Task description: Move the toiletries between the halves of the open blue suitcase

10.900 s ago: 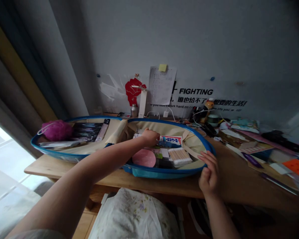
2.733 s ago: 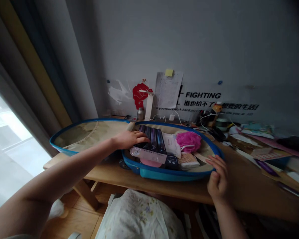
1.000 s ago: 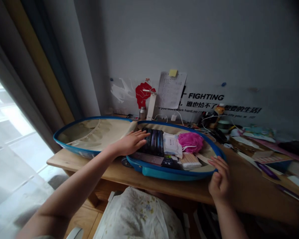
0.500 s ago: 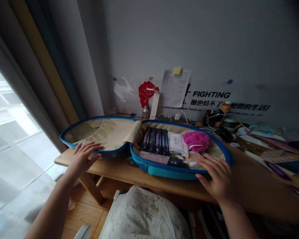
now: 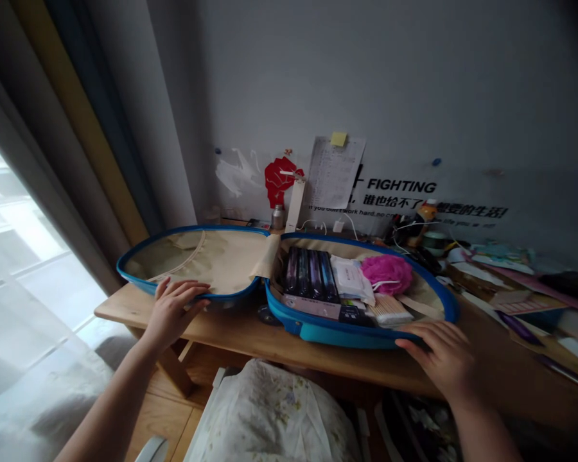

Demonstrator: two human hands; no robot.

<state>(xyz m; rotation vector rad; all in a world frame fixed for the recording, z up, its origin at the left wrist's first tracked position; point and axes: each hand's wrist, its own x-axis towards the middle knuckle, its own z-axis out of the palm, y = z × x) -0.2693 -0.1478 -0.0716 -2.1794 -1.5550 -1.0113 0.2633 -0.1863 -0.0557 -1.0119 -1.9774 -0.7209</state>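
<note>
Both hands rest open, fingers (image 5: 414,342) spread: the left hand (image 5: 175,312) at eight o'clock on the open blue suitcase (image 5: 212,256), the right hand (image 5: 438,351) at four on its packed half (image 5: 327,335). Leaning hard could tip it off the tabletop (image 5: 250,340).

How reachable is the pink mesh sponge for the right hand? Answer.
Likely yes: the right hand rests on the open blue case rim; only cotton swabs lie before the pink mesh sponge.

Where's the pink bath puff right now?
In the head view, the pink bath puff lies in the right half of the open blue case, beside the white packet and just behind the cotton swabs.
</note>
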